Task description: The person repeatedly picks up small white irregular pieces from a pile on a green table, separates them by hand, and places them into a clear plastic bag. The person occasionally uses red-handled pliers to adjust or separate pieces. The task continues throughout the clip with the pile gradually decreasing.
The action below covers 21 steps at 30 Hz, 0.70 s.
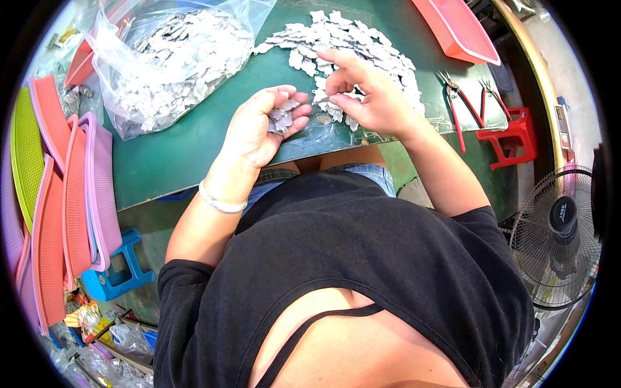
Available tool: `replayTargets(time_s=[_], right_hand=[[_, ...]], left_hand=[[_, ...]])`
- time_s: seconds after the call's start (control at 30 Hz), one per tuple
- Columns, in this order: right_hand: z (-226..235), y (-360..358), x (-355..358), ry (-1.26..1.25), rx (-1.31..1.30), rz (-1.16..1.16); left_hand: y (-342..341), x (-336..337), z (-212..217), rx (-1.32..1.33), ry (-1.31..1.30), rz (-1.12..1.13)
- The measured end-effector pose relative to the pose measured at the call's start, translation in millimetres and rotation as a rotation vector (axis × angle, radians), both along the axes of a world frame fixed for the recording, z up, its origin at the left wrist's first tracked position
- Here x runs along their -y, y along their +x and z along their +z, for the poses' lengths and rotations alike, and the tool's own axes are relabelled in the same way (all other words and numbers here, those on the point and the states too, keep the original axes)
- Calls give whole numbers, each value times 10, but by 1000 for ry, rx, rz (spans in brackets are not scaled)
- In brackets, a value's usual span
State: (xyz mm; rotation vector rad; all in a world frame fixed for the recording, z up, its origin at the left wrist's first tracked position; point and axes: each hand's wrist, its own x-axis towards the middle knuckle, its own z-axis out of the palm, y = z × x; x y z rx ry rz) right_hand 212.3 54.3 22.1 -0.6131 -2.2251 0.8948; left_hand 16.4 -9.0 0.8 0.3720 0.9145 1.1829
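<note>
The desk has its near edge in front of the person's lap. Bare surface lies between the bag and this edge, left of the left hand. On the right, a narrower bare strip separates the pile from the red-handled pliers; one handle overhangs the near edge. A second pair lies just beside the first, toward the right edge.

The bag is clear plastic, slumped at the far left, and contains many loose pieces. The pink tray sits at the far right corner; its contents cannot be determined. Pink, purple and green baskets stand on their sides left of the desk.

The left hand is palm up, fingers curled around several pieces. The right hand is above the pile's near side, index finger extended, other fingers bent; whether it grips a piece cannot be determined. The pieces are small, flat and light grey, with irregular, lobed outlines.
</note>
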Motion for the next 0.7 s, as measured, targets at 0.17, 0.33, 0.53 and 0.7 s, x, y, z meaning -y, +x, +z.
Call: replayTargets(time_s=[0.17,0.33,0.53,0.7], right_hand=[[34,-64,3,428,17,42],[19,36,-15,191,1,16],[-13,130,-39,296,400,-39],[-15,109,-33,308,415,-34]], left_hand=[[70,3,50,214,1,-201],[74,-21,33,203,42,-152],[54,-6,40,176,25,-111],[4,-10,-39,82,40,-90]])
